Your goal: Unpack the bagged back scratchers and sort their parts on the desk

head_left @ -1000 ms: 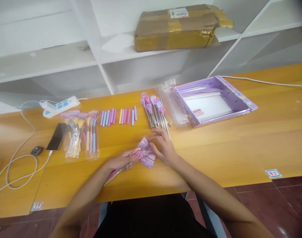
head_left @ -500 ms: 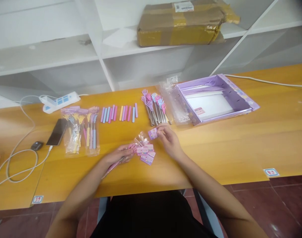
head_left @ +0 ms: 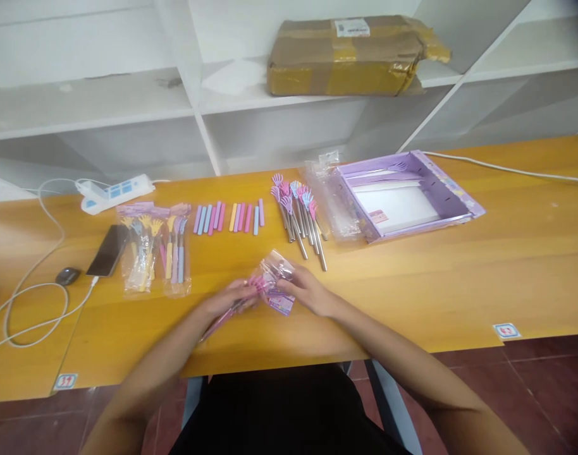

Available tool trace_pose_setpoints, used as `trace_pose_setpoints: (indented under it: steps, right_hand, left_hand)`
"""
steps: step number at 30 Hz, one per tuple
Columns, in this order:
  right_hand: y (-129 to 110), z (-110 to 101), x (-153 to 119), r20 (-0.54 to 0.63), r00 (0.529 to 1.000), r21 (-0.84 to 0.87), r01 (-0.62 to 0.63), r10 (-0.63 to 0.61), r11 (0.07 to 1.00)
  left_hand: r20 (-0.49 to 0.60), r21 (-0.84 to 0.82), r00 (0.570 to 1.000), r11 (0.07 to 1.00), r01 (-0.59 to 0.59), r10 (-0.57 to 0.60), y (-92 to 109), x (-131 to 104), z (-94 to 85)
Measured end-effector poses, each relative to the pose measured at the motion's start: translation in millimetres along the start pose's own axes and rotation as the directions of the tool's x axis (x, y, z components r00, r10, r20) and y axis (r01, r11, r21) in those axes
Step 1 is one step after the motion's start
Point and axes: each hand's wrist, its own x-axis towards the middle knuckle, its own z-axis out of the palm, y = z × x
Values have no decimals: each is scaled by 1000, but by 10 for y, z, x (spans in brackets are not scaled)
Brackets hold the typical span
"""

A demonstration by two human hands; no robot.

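**Pink back scratcher halfway through bagging, both hands on it**

So the left hand (head_left: 232, 297) had its fingers clamped on a pink back scratcher (head_left: 258, 284) in a clear bag (head_left: 276, 260), gripping just below the hand-shaped head, with the handle end slanting down toward the table edge. The right hand (head_left: 312, 292) was at the other end of that bag, thumb in front and fingers partly hidden by shiny plastic. Couldn't tell if those were pinched tight or just resting on it. All of this sat near the front of the wooden table (head_left: 412, 284), with some purple printed cards (head_left: 282, 303) right under the bag, between the hands.

Just past the right hand lay a bunch of loose scratchers (head_left: 312, 210), heads pointing away, metal rods toward the person. Right of those: a heap of clear plastic bags (head_left: 341, 212) against an open purple tray (head_left: 453, 183), which had a purple scratcher and a small pink card in it.

Over to the left, a row of pastel tubes (head_left: 216, 215), then filled bags (head_left: 175, 253) of scratchers, then a phone (head_left: 107, 249) plugged into a white cable. Behind everything, a taped cardboard box (head_left: 341, 57) sat on a white shelf.
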Motion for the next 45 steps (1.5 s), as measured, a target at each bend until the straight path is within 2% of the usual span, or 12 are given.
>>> trace_pose_setpoints:
  steps: [4,8,11,16,19,21,24,29,33,36,40,45]
  right_hand:
    - [-233,81,224,129,990,1,63,-62,998]
    - [-468,68,430,-218,949,-180,188,-226,965]
    - [-641,28,553,-233,925,-237,246,-301,940]
    - [-722,-44,704,-461,871,-86,145,-168,986]
    - [-618,-15,716,-199,977,46,84,-73,995]
    - [-551,-70,704,-129,989,29,72,-67,997]
    - [-498,-459,717,-411,905,-79,83,-108,993]
    - [-206,-1695,914,-671,695,-437,-91,-257,895]
    - [385,-2301,1087,-571,819,-751,-491,-61,441]
    - [790,-2363,1147,-484,866,-843,-499,123,201]
    - [1025,-2330,1164,-477,877,-865,-480,59,147]
    - [809,-2351,1137,-483,875,-854,-462,-33,240]
  left_hand:
    - [300,106,954,994,-3,-29,105,-49,-28]
    - [416,70,908,997,14,-42,184,-58,-107]
    - [463,83,882,995,55,-87,187,-65,-127]
    - [440,166,889,984,57,-126,173,-104,-122]
    - [406,221,905,974,38,-128,161,-120,-123]
    - [398,203,910,979,34,-114,144,-117,-122]
    - [342,154,931,985,80,-129,102,-100,-109]
    - [310,63,929,980,191,-201,68,-92,-64]
    - [302,-3,931,977,214,-203,113,-111,-27]
    - [293,-22,935,976,217,-201,142,-116,-11]
    - [297,-21,933,975,221,-205,142,-107,-13]
    - [281,-72,937,969,237,-208,72,-74,-59]
